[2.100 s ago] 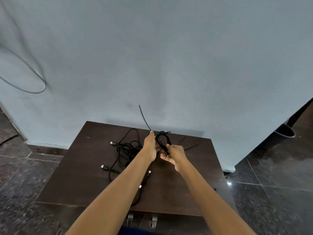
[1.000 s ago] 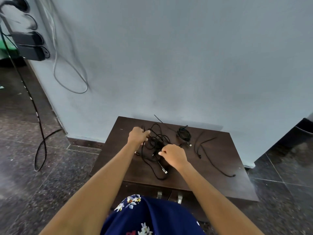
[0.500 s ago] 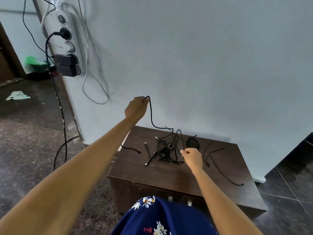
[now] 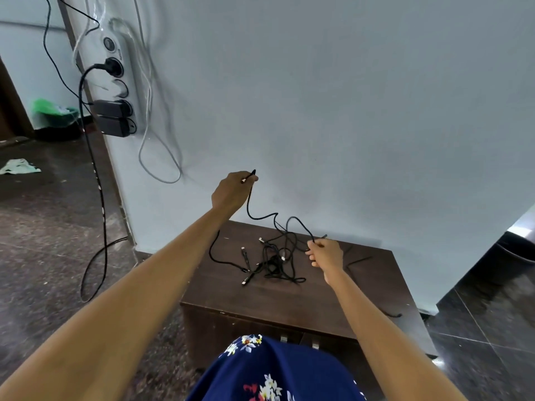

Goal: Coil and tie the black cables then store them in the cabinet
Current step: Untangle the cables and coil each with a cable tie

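Observation:
A tangle of black cables lies on top of the low dark wooden cabinet. My left hand is raised above the cabinet's left back corner and pinches one end of a black cable. That cable hangs down in waves toward the tangle. My right hand is lower, just above the cabinet top on the right of the tangle, pinching the same cable's loop. Another thin black cable lies right of my hand, partly hidden by it.
A white power strip with black plugs and adapters hangs on the wall at the left, with a black cord looping onto the dark floor. The cabinet's door handles show at the front, above my blue floral clothing.
A tied coil was set down on the cabinet. My left hand then lifted one cable end up and left out of the tangle, and my right hand took hold further along it.

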### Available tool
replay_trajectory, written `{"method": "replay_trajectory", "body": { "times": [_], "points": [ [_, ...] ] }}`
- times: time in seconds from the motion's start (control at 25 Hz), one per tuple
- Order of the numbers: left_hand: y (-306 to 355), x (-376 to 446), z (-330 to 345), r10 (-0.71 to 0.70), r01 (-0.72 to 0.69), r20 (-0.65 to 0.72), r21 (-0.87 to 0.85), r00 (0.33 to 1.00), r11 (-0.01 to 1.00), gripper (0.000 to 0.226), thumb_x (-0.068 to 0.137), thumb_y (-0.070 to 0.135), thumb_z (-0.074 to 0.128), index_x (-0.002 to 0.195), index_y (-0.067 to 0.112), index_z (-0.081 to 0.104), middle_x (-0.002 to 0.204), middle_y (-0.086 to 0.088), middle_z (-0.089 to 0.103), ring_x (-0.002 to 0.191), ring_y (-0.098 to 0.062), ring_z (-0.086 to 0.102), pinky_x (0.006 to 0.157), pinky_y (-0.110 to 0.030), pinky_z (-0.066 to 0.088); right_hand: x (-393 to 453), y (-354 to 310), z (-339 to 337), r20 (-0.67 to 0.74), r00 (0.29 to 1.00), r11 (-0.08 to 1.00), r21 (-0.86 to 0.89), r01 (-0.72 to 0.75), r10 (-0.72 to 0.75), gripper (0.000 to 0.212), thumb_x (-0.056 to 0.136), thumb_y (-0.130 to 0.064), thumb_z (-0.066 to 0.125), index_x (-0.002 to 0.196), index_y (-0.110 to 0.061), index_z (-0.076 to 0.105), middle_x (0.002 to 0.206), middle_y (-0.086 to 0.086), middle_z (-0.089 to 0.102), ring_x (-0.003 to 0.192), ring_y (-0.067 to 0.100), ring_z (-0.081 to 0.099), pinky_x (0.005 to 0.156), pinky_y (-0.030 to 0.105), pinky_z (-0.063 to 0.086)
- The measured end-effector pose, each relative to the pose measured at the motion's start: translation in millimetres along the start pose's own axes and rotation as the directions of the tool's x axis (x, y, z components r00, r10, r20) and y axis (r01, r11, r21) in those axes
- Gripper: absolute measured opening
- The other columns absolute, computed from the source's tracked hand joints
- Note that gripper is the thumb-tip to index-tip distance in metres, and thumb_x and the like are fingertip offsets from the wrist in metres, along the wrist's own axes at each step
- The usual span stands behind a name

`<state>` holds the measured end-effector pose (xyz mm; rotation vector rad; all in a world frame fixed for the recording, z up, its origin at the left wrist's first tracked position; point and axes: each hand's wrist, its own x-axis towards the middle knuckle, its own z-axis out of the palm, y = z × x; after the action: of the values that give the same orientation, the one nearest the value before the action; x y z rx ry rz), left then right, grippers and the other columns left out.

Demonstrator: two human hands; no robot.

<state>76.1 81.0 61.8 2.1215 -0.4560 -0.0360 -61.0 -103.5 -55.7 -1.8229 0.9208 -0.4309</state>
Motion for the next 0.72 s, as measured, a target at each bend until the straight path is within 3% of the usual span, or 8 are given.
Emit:
{"method": "replay_trajectory", "body": {
  "times": [0.12,0.24,0.32,0.4,0.52,0.6,0.68,0.72],
  "points": [
    [0.8,-3.7,-4.3,0.038,-0.039,0.056,0.025,0.998,0.999,0.030,0.093,0.045,0.046,0.110,0.030,0.066,0.104,-0.002,0.066,0.101,-0.022,0.061,0.082,-0.033,0.043,-11.3,15.3,6.3,0.016,0.999,0.998,0.048,-0.030,0.029,0.014,0.093,-0.018,0.055,0.088,-0.012,0.066,0.086,0.010,0.072,0.059,0.009,0.057,0.051,0.021,0.048],
    [-1.5,-10.7,-13.6,0.098,-0.103,0.123,0.038,0.988,0.994,0.026,0.093,0.042,0.048,0.101,0.029,0.069,0.086,0.005,0.062,0.085,-0.018,0.057,0.081,-0.031,0.044,-20.0,8.3,6.8,0.136,0.986,0.989,-0.091,0.113,-0.101,0.017,0.094,-0.024,0.054,0.095,-0.012,0.066,0.083,0.003,0.071,0.064,0.008,0.059,0.056,0.022,0.048],
    [-0.1,-16.7,-25.1,0.169,-0.166,0.233,-0.032,0.958,0.986,0.028,0.093,0.040,0.050,0.091,0.023,0.072,0.070,0.008,0.053,0.069,-0.014,0.051,0.071,-0.025,0.043,-27.0,-4.4,3.9,0.345,0.916,0.912,-0.270,0.308,-0.207,0.023,0.094,-0.031,0.054,0.093,-0.014,0.068,0.078,-0.006,0.067,0.068,0.008,0.059,0.064,0.025,0.047],
    [6.9,-25.7,-41.2,0.218,-0.194,0.349,-0.101,0.911,0.976,0.030,0.093,0.037,0.053,0.080,0.019,0.073,0.057,0.006,0.040,0.051,-0.008,0.040,0.049,-0.014,0.034,-36.8,-22.2,2.1,0.476,0.834,0.831,-0.315,0.458,-0.279,0.024,0.092,-0.040,0.055,0.091,-0.021,0.070,0.077,-0.017,0.063,0.070,0.000,0.057,0.070,0.023,0.042],
    [15.0,-36.2,-62.3,0.224,-0.204,0.460,-0.092,0.859,0.975,0.028,0.092,0.033,0.055,0.073,0.020,0.071,0.046,0.008,0.033,0.040,-0.007,0.023,0.039,-0.015,0.017,-55.0,-55.9,3.5,0.370,0.785,0.754,-0.264,0.601,-0.496,0.016,0.087,-0.045,0.060,0.093,-0.030,0.061,0.092,-0.014,0.055,0.075,0.000,0.056,0.070,0.021,0.042],
    [19.4,-43.1,-69.6,0.210,-0.214,0.517,-0.054,0.830,0.975,0.027,0.091,0.029,0.055,0.070,0.019,0.069,0.041,0.012,0.034,0.041,-0.008,0.021,0.040,-0.017,0.016,-65.8,-78.7,4.2,0.207,0.763,0.750,-0.153,0.644,-0.612,0.030,0.084,-0.042,0.066,0.108,-0.030,0.051,0.105,-0.012,0.049,0.073,0.002,0.056,0.069,0.021,0.047],
    [24.1,-52.8,-74.8,0.191,-0.216,0.549,-0.020,0.814,0.976,0.029,0.090,0.029,0.055,0.066,0.019,0.066,0.042,0.010,0.031,0.042,-0.009,0.021,0.040,-0.018,0.016,-78.5,-103.6,5.7,0.241,0.729,0.742,-0.049,0.669,-0.641,0.038,0.087,-0.039,0.064,0.121,-0.031,0.049,0.108,-0.014,0.051,0.069,0.002,0.057,0.069,0.022,0.048],
    [26.5,-56.7,-76.1,0.183,-0.213,0.555,-0.011,0.812,0.977,0.031,0.091,0.030,0.055,0.064,0.018,0.064,0.043,0.009,0.030,0.042,-0.010,0.021,0.040,-0.018,0.016,-84.7,-114.8,6.8,0.312,0.703,0.728,-0.047,0.684,-0.639,0.028,0.090,-0.036,0.059,0.117,-0.031,0.054,0.103,-0.013,0.057,0.066,0.002,0.057,0.066,0.021,0.047]
  ]
}}
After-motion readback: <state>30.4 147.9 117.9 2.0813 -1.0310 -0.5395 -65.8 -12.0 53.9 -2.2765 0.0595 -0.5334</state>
